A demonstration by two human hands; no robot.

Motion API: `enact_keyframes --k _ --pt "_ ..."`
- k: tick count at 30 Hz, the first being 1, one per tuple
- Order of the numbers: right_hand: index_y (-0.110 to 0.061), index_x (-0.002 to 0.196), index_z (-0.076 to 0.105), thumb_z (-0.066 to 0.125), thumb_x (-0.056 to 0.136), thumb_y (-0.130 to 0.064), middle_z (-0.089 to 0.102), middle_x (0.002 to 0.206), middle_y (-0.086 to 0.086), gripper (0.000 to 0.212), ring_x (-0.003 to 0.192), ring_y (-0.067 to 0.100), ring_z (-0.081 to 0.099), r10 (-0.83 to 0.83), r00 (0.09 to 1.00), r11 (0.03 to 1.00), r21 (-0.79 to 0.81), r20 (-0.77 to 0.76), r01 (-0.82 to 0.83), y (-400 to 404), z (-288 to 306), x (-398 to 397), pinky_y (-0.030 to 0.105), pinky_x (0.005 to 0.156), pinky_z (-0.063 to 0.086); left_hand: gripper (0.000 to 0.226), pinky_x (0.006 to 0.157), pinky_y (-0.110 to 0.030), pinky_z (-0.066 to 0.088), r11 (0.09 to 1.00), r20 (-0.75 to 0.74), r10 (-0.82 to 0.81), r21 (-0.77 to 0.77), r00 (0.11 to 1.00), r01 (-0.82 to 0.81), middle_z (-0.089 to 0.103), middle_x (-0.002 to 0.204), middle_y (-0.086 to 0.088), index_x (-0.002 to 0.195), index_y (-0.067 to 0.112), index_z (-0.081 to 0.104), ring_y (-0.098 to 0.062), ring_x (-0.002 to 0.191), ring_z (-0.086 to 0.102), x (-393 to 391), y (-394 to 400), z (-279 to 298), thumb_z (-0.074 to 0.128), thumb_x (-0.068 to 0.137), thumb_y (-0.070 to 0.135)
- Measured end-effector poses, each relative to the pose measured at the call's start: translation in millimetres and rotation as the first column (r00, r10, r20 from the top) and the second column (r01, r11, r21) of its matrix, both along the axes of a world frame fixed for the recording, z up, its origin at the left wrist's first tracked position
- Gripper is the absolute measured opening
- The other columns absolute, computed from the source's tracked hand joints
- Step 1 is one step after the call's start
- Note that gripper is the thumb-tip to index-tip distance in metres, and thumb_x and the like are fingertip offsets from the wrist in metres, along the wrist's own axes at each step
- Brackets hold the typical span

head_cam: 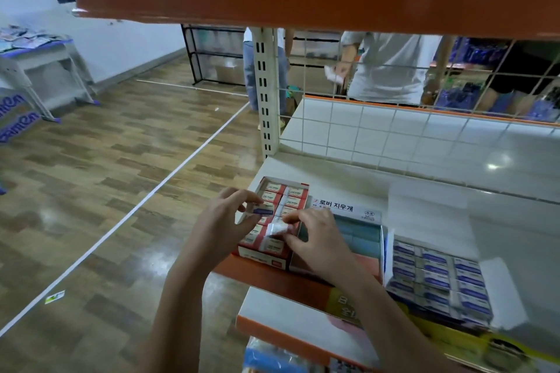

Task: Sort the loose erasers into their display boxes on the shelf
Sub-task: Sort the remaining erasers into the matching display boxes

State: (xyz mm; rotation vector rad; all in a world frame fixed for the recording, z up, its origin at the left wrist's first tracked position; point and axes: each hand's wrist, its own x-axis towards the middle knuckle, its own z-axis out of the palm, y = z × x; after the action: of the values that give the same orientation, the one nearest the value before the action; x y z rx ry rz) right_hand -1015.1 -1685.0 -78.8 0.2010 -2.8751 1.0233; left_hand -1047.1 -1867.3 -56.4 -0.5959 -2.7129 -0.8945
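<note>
Purple-sleeved eraser (263,211) pinched by left hand (225,222) over red display box (266,254) at shelf (424,191) front; white eraser (278,228) gripped by right hand (322,241) beside it.

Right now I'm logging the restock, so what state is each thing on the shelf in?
Red eraser box: open, nearly full.
Blue-sleeved eraser: pinched by left hand, over the red box.
White-wrapped eraser: pinched by right hand.
Middle box: open, pastel erasers inside.
Blue eraser box: open, full.
</note>
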Motion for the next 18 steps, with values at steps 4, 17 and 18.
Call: enact_keyframes --k 4,17,18 --pt "-0.024 0.129 0.049 0.05 0.093 -0.037 0.05 0.13 -0.009 0.038 0.121 0.012 0.031 0.043 0.999 0.998 0.036 0.027 -0.044 4 -2 8 0.026 0.1 0.028 0.022 0.065 -0.004 0.036 1.0 0.015 -0.002 -0.011 1.0 0.002 0.055 0.1 0.011 0.102 0.024 0.065 0.001 0.08 0.052 -2 7 -2 0.07 0.082 0.02" --pt "-0.023 0.126 0.052 0.052 0.093 -0.03 0.049 0.124 -0.011 0.034 0.115 0.002 0.041 -0.05 0.99 0.993 0.096 -0.131 0.063 66 28 46 0.008 0.09 0.023 0.021 0.071 -0.018 0.042 0.972 -0.071 -0.233 0.021 0.97 0.235 0.057 0.092 0.012 0.099 0.021 0.068 -0.01 0.083 0.055 4 77 8 0.072 0.078 0.021" --pt "-0.023 0.125 0.053 0.053 0.092 -0.03 0.05 0.122 -0.012 0.033 0.113 0.001 0.043 -0.08 0.987 0.99 0.103 -0.142 0.095 76 31 51 0.007 0.09 0.024 0.021 0.072 -0.017 0.04 0.965 -0.083 -0.256 0.029 0.963 0.259 0.057 0.091 0.012 0.098 0.02 0.068 -0.01 0.083 0.054 7 85 11 0.07 0.078 0.022"
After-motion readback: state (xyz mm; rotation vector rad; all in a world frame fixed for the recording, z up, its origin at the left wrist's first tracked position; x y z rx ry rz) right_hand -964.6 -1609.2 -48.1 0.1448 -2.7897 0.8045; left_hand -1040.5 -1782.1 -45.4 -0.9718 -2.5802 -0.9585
